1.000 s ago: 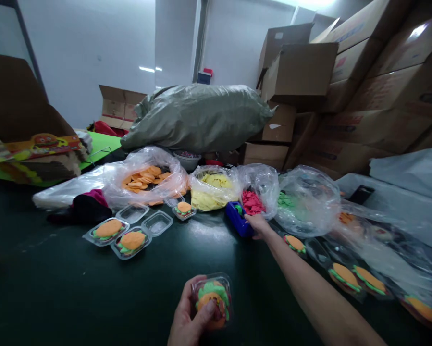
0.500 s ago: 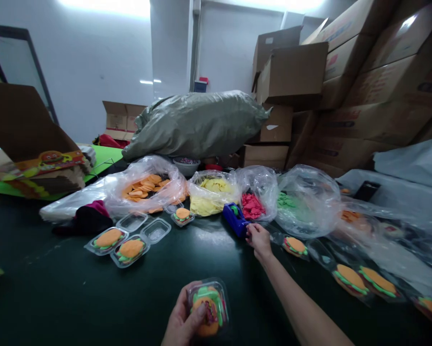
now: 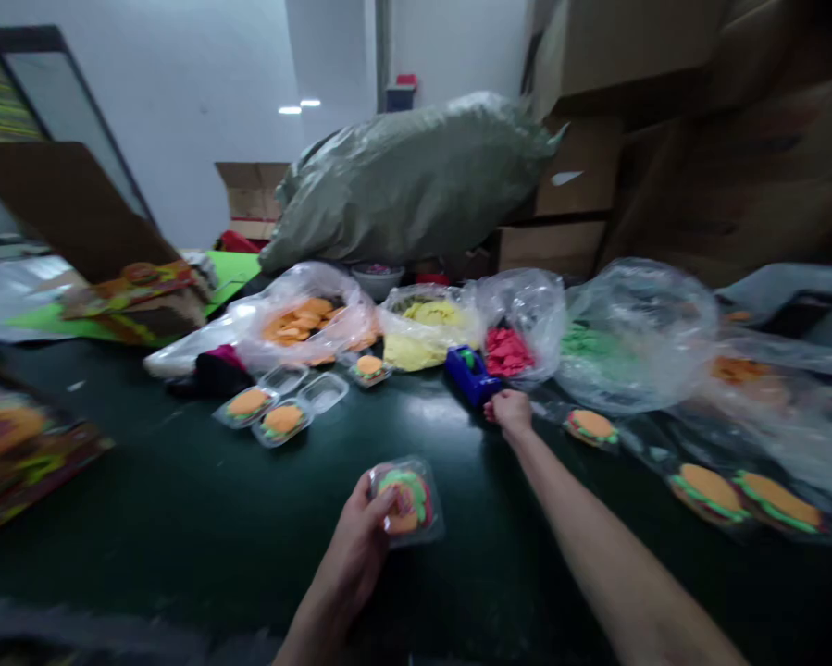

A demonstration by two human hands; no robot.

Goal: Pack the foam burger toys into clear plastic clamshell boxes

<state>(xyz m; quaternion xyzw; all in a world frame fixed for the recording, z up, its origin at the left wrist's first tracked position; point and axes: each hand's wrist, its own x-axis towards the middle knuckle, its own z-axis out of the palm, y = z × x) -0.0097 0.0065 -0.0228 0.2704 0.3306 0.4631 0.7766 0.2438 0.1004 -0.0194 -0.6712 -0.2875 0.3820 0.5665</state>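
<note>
My left hand (image 3: 364,523) grips a clear plastic box (image 3: 426,532) with a toy burger of orange, green and red pieces inside, held over the dark green table (image 3: 249,546). The thumb lies across its lid. Further forward, my right hand (image 3: 511,413) is closed at the front end of a blue tape dispenser (image 3: 471,377) with a green core. Its fingers are pinched there; whether tape is between them is too small and blurred to see. To the right of that hand lies a packed toy burger (image 3: 592,426).
Open clear boxes with burgers (image 3: 282,421) stand on the left. Plastic bags of orange (image 3: 303,321), yellow (image 3: 416,350), red (image 3: 507,351) and green pieces (image 3: 586,340) line the back. More packed burgers (image 3: 708,490) lie right. A display carton (image 3: 31,444) stands at the left edge.
The view has tilted down and turned left, bringing the display carton further into sight. My left hand still holds the box, now further from the near edge; my right hand stays at the dispenser.
</note>
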